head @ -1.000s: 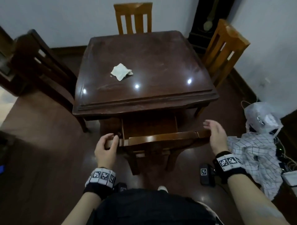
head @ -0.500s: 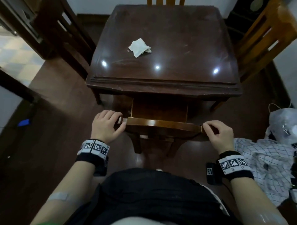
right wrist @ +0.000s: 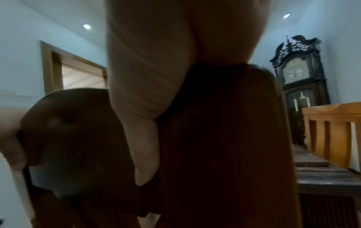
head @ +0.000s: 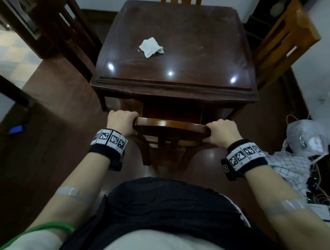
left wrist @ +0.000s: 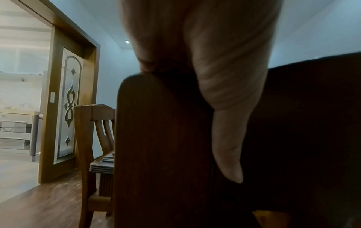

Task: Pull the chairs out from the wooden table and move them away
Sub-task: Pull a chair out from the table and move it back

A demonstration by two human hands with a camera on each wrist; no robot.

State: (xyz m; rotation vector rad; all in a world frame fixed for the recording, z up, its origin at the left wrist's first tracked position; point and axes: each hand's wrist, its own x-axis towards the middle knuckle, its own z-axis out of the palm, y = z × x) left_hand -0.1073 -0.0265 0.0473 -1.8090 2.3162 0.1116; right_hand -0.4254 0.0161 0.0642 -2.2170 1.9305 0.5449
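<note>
The dark wooden table [head: 178,53] stands ahead of me. A brown near chair [head: 171,125] is tucked under its front edge, seat hidden beneath the top. My left hand [head: 122,120] grips the left end of the chair's top rail and my right hand [head: 223,132] grips the right end. In the left wrist view my thumb lies down the near chair's back post [left wrist: 156,138]. The right wrist view shows the same hold on the near chair's rail [right wrist: 224,123]. A dark chair [head: 67,32] sits at the table's left, a light chair [head: 285,41] at its right, and a third chair [head: 180,1] at the far side.
A crumpled white tissue [head: 151,47] lies on the table. A plastic bag [head: 307,137], checked cloth [head: 289,169] and cables lie on the floor at my right. A grandfather clock [right wrist: 299,86] stands by the right wall. A doorway [left wrist: 23,92] opens on the left.
Both hands have closed round the ends of the near chair's top rail, which they were only reaching a second ago. My head has tilted down and moved closer to the table.
</note>
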